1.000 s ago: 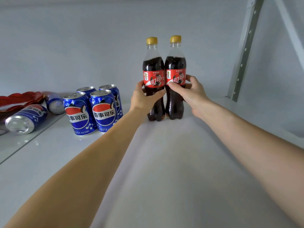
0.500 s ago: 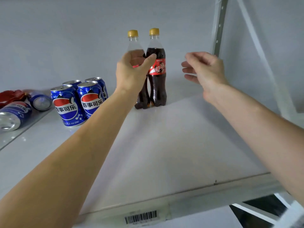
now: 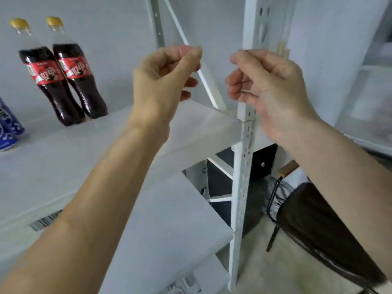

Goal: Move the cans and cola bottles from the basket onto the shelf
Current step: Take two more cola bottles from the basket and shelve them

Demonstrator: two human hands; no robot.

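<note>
We have let go of the two dark yellow-capped plastic cola bottles (image 3: 63, 75), now upright and touching on the white metal shelf (image 3: 74, 153). To their right, our left hand (image 3: 163, 81) and right hand (image 3: 267, 88) hover loosely curled, empty, withdrawn for another basket trip.

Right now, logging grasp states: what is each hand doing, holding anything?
Left hand: loosely curled, holding nothing, clear of the cola bottles.
Right hand: loosely curled, holding nothing, in front of the shelf post.

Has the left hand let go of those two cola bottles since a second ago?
Yes. The left hand has pulled back to the right, away from the two cola bottles standing on the shelf, and is empty.
</note>
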